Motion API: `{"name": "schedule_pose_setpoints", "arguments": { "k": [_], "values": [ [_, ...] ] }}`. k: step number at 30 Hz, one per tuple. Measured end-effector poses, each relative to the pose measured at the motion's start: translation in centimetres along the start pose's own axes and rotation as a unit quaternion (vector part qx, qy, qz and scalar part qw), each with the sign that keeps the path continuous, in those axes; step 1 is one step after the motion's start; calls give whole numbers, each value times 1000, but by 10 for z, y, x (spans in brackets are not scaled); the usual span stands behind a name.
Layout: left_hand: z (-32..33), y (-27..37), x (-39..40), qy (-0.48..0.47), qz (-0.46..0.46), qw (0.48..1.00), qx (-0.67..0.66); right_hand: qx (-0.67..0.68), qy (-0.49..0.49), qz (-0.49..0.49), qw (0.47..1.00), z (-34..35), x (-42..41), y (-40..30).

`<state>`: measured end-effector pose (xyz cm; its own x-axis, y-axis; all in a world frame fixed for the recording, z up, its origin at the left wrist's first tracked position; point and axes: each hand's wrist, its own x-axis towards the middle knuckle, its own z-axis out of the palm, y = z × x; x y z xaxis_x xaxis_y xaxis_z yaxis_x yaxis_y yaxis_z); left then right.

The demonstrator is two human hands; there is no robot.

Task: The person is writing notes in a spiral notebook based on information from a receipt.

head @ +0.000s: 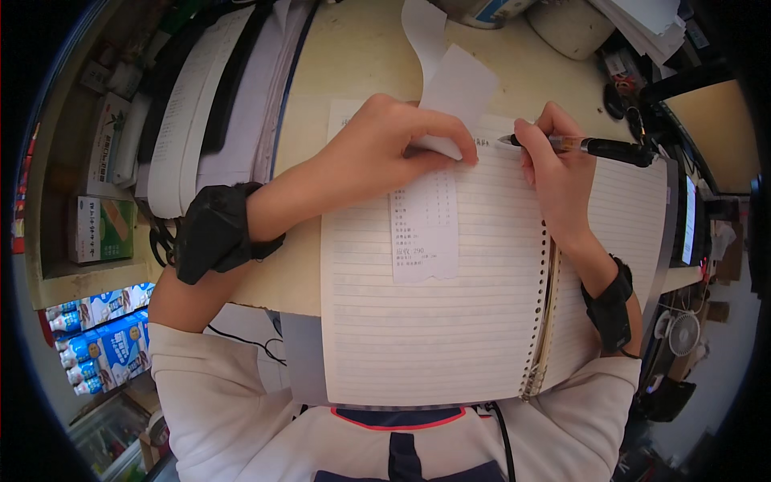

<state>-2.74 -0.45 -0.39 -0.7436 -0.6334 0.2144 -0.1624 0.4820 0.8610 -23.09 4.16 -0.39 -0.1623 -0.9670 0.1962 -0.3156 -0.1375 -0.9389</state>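
A ring-bound lined notebook [433,337] lies open before me, its metal rings running down the right part. On its left page rests a long printed paper receipt [425,241], whose upper end curls up and back over the desk. My left hand [415,135] pinches a fold of this receipt between thumb and fingers. My right hand [557,159] grips a black ballpoint pen [611,149], its tip pointing left, just above the page. Small handwriting shows near the top of the page, between my hands; part of it is covered by my left hand.
Stacked papers [253,96] and another long printed strip [181,120] lie on the left, beside a shelf with small boxes [105,229]. Containers [569,27] stand at the desk's far edge. On the right are keys [634,117], a monitor [717,132] and a lit screen [688,220].
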Motion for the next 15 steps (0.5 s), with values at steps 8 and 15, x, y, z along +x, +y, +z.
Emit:
{"name": "schedule_pose_setpoints", "arguments": {
  "k": [8,15],
  "values": [
    [1,0,0,-1,-6,1000,-6,-1,-1,10,1000,0,0,0],
    [0,-1,0,-1,-1,1000,-1,9,-2,14,1000,0,0,0]
  ]
}}
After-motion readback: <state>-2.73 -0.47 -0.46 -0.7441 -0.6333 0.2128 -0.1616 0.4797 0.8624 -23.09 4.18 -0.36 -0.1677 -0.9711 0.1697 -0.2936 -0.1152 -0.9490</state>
